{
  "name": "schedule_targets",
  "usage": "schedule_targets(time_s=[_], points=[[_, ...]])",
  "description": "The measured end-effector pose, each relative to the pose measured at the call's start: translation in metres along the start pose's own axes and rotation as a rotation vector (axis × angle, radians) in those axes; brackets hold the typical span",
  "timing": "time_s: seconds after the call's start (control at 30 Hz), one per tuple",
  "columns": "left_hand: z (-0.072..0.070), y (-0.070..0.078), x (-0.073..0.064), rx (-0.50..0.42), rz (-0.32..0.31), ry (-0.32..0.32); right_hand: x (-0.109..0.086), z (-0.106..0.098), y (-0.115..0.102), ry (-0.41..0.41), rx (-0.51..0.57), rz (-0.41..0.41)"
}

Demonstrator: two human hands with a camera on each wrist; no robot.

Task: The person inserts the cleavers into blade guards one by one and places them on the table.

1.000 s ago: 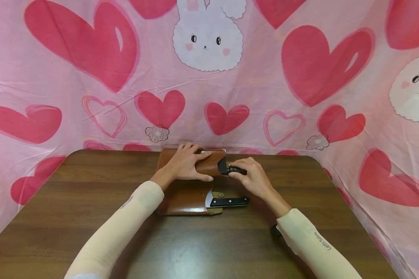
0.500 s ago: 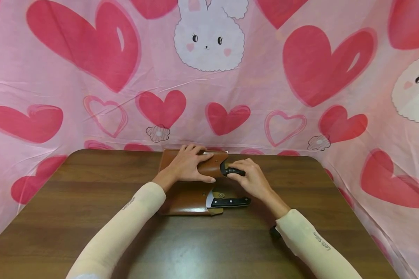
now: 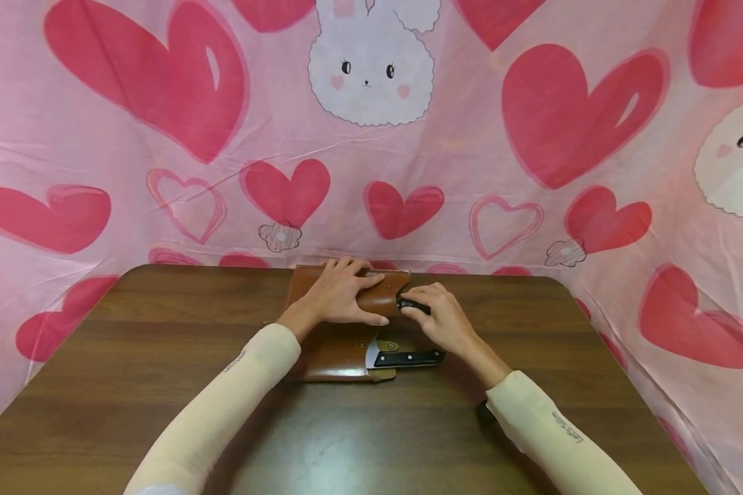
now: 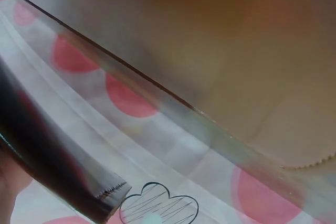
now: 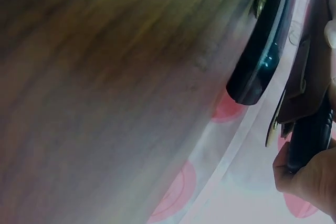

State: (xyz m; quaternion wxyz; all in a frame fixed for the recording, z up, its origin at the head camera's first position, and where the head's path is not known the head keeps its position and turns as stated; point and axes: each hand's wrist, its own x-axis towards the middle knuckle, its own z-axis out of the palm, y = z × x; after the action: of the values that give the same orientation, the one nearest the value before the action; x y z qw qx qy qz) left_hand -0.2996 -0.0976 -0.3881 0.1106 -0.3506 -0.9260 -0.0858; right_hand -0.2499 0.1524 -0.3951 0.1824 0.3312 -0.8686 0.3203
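My left hand [image 3: 345,294] holds a brown leather knife sheath [image 3: 380,299] at the back of the table, fingers over its far side and thumb along its near edge. The right hand [image 3: 444,316] grips the black handle [image 5: 312,137] of a knife, whose blade is hidden inside that sheath, the handle's front end right at the mouth. Just nearer lies a second brown sheath [image 3: 334,357] holding another knife [image 3: 408,358]; its black riveted handle points right and a strip of blade shows.
The wooden table [image 3: 359,440] has its back edge against a pink cloth [image 3: 458,192] printed with hearts and rabbits. A small dark object [image 3: 484,412] shows partly beside the right sleeve [image 3: 557,430].
The gripped knife has gone deeper into the far sheath; its dark blade part no longer shows. That sheath and my left hand have shifted slightly right. The nearer sheath stays put.
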Motion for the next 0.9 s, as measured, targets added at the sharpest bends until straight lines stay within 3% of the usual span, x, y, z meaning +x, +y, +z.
schedule_targets(time_s=[0.3,0.9], points=[[0.001,0.002,0.003,0.019,0.006,0.015,-0.001,0.0,0.002,0.02,0.009,-0.026],[0.007,0.001,0.018,0.102,-0.036,-0.045,0.007,-0.001,0.026,0.045,0.045,-0.05]])
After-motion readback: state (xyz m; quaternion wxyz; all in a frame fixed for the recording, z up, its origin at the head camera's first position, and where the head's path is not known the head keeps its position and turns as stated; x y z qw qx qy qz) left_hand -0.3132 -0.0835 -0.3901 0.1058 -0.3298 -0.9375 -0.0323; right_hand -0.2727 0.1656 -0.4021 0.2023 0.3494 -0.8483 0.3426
